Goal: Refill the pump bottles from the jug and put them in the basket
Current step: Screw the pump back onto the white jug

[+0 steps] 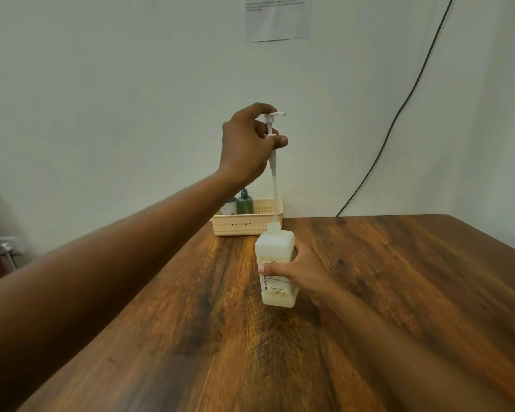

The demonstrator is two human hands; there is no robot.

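the left arm reaches up over the wooden table (399, 278), its left hand (247, 144) pinching the white pump head (272, 126), dip tube still in the neck. the right hand (304, 275) grips the upright translucent square bottle (275, 248), near the cream basket (247, 224).

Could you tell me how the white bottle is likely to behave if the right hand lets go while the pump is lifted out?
The bottle looks nearly empty, so probably light. It is tall with a narrow base, so apt to tip. The pump tube still sits in its neck, so a sideways pull by the left hand might topple it.
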